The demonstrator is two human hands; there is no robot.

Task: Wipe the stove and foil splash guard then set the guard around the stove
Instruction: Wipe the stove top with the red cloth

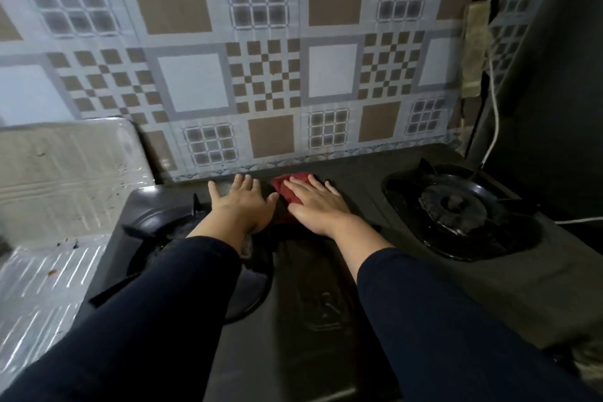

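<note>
Currently mid-wipe, judging by the layout: right hand [318, 206] spread flat, palm down, pressing a crumpled dark-red cloth [289, 189] onto the black two-burner gas stove [326, 287] at its far middle strip, just below centre of the frame. Fingers extended, not curled around the cloth, only pinning it from above. Left hand [243, 202] likewise open and flat, holding nothing, resting on the stove top just to the left of the cloth, thumb nearly touching it. Left burner [169, 232] mostly hidden under the left sleeve; right burner [456, 206] exposed at centre right, well apart from both hands.

Silver ribbed foil splash guard [65, 173] at the left edge of the frame, one panel leaning upright against the patterned tile wall [261, 59], another lying flat on the tabletop at lower left, with dark specks visible. Long axis running roughly from the wall toward the bottom edge, alongside the stove's left side. Nearer to the left hand; cloth under the right, so probably a leftward reach across the burner to come.
</note>
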